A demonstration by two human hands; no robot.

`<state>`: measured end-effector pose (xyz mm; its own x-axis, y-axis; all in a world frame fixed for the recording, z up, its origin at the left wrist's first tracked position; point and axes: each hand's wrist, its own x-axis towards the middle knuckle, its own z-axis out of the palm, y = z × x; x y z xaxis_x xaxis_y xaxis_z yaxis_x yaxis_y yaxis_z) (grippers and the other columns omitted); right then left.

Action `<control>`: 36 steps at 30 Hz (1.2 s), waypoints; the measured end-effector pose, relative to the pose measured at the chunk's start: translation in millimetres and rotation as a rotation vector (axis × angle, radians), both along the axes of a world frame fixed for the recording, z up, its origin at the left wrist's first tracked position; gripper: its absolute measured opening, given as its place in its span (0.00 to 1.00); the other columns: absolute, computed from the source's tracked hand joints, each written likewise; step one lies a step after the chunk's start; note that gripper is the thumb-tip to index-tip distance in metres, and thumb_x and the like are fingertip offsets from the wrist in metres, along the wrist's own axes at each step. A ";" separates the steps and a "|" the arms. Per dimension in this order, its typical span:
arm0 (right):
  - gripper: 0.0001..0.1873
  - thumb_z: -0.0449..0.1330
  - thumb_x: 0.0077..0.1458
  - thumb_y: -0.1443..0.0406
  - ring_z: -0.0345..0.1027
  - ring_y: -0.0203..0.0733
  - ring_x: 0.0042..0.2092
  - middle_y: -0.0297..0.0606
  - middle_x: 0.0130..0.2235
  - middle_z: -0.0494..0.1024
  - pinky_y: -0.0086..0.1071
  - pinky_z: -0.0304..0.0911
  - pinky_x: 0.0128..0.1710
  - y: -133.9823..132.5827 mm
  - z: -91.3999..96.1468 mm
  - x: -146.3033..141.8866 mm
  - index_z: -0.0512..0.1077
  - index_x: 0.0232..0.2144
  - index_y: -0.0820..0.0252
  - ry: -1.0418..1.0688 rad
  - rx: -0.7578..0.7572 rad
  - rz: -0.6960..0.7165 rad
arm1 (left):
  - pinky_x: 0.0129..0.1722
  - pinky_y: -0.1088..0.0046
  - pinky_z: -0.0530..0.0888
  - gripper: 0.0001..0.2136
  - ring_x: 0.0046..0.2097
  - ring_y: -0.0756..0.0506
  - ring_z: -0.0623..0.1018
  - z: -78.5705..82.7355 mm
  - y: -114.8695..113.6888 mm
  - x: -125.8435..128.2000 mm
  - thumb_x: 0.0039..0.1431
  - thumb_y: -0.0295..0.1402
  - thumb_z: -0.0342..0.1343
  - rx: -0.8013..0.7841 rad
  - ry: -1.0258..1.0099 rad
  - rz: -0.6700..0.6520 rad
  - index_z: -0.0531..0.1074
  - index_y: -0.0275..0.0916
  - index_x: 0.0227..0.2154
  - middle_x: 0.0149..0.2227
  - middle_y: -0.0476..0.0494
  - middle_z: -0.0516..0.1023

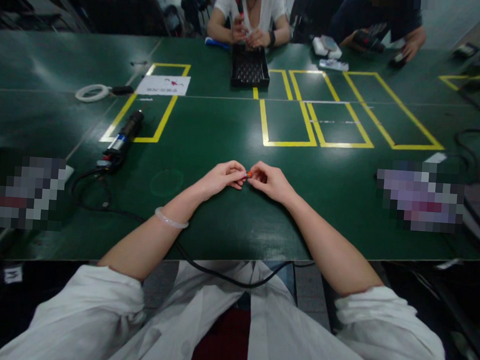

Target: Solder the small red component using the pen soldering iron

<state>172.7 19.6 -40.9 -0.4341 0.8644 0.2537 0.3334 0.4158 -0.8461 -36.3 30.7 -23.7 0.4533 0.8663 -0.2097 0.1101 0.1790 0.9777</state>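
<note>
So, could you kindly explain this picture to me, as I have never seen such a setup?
There is no machine here: a camera worn on the head looks down at the wearer's own bare left hand and right hand. Both pinch a tiny part with some orange, too small to name, over a green table. To the left lie a corded tool and a white card; yellow tape marks out boxes. Opposite, a black tray stands before another person.

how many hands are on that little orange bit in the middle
2: the left hand at its left side and the right hand at its right. Fingers cover much of the orange bit, but both hands show plainly.
</note>
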 end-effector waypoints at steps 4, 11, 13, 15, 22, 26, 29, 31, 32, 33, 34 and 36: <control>0.11 0.61 0.56 0.61 0.64 0.33 0.28 0.30 0.29 0.73 0.28 0.59 0.30 0.7 -2.6 0.0 0.67 0.39 0.58 0.034 -0.036 0.002 | 0.38 0.73 0.77 0.18 0.35 0.50 0.77 -0.5 -0.2 0.1 0.51 0.40 0.67 0.022 0.008 0.003 0.71 0.34 0.39 0.34 0.46 0.75; 0.09 0.61 0.57 0.61 0.64 0.33 0.28 0.31 0.29 0.73 0.28 0.59 0.30 0.1 -0.9 -0.2 0.68 0.39 0.58 0.033 -0.015 0.023 | 0.37 0.73 0.77 0.18 0.36 0.50 0.76 -0.1 -0.4 1.3 0.51 0.39 0.68 0.042 0.015 0.012 0.71 0.33 0.39 0.33 0.47 0.74; 0.09 0.61 0.57 0.61 0.64 0.33 0.28 0.31 0.30 0.73 0.28 0.59 0.30 0.1 -0.6 -0.1 0.69 0.40 0.59 0.029 -0.005 0.019 | 0.37 0.73 0.77 0.18 0.37 0.50 0.77 -1.2 0.0 0.7 0.52 0.40 0.67 0.038 0.004 0.018 0.71 0.33 0.39 0.34 0.45 0.75; 0.09 0.61 0.57 0.62 0.64 0.33 0.28 0.31 0.30 0.73 0.28 0.59 0.30 0.3 -0.8 0.1 0.69 0.40 0.59 0.025 0.000 0.015 | 0.37 0.72 0.78 0.18 0.38 0.49 0.77 -2.4 0.2 0.2 0.52 0.40 0.67 0.037 -0.005 0.020 0.72 0.33 0.39 0.34 0.45 0.75; 0.13 0.62 0.57 0.58 0.65 0.34 0.29 0.31 0.30 0.74 0.29 0.60 0.31 0.3 -0.6 0.2 0.69 0.40 0.59 0.070 -0.084 0.017 | 0.37 0.72 0.78 0.18 0.37 0.50 0.76 -5.3 0.7 0.0 0.50 0.38 0.68 0.069 -0.008 0.003 0.71 0.33 0.39 0.35 0.46 0.74; 0.12 0.60 0.59 0.56 0.65 0.35 0.30 0.33 0.30 0.74 0.30 0.60 0.32 -0.1 1.0 0.4 0.70 0.37 0.60 0.077 -0.105 0.012 | 0.38 0.73 0.77 0.19 0.35 0.51 0.76 -6.4 1.7 -0.6 0.49 0.37 0.69 0.076 -0.033 -0.030 0.70 0.34 0.38 0.34 0.48 0.74; 0.12 0.60 0.59 0.57 0.63 0.34 0.30 0.33 0.30 0.73 0.30 0.58 0.31 -0.5 2.0 0.8 0.69 0.36 0.60 0.071 -0.083 0.018 | 0.37 0.73 0.77 0.18 0.35 0.51 0.76 -6.9 1.7 -0.8 0.49 0.36 0.69 0.096 -0.036 -0.046 0.70 0.33 0.38 0.35 0.47 0.74; 0.11 0.61 0.58 0.58 0.62 0.34 0.30 0.32 0.31 0.73 0.29 0.58 0.31 -0.5 2.7 1.1 0.69 0.36 0.59 0.062 -0.057 0.020 | 0.37 0.74 0.77 0.18 0.36 0.51 0.76 -7.3 1.3 -0.7 0.50 0.36 0.69 0.103 -0.039 -0.041 0.70 0.33 0.39 0.36 0.47 0.74; 0.10 0.61 0.58 0.58 0.62 0.34 0.29 0.32 0.31 0.73 0.29 0.58 0.31 -0.5 3.0 1.2 0.69 0.36 0.59 0.055 -0.044 0.020 | 0.38 0.73 0.77 0.18 0.36 0.51 0.76 -7.5 1.2 -0.6 0.50 0.36 0.69 0.104 -0.041 -0.036 0.70 0.33 0.39 0.36 0.46 0.74; 0.09 0.61 0.57 0.59 0.61 0.34 0.29 0.32 0.31 0.72 0.29 0.58 0.31 -0.5 3.1 1.2 0.69 0.36 0.59 0.048 -0.033 0.021 | 0.38 0.73 0.77 0.18 0.37 0.51 0.76 -7.7 1.1 -0.5 0.50 0.36 0.68 0.104 -0.044 -0.033 0.70 0.33 0.39 0.37 0.46 0.74; 0.09 0.61 0.57 0.60 0.61 0.33 0.29 0.32 0.31 0.72 0.29 0.58 0.31 -0.4 3.1 1.2 0.69 0.36 0.59 0.042 -0.024 0.022 | 0.38 0.73 0.77 0.18 0.37 0.51 0.76 -7.8 1.0 -0.4 0.51 0.36 0.68 0.104 -0.045 -0.030 0.69 0.33 0.39 0.37 0.46 0.74; 0.09 0.62 0.56 0.61 0.61 0.33 0.29 0.32 0.31 0.72 0.29 0.58 0.31 -0.2 2.5 1.0 0.69 0.37 0.60 0.044 -0.016 0.021 | 0.38 0.73 0.77 0.17 0.37 0.51 0.76 -7.9 1.0 -0.3 0.51 0.35 0.68 0.110 -0.047 -0.028 0.69 0.33 0.40 0.37 0.46 0.74</control>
<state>173.7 19.4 -38.4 -0.4406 0.8594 0.2593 0.2873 0.4086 -0.8663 -36.6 31.6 -31.6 0.4850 0.8696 -0.0925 0.0674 0.0682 0.9954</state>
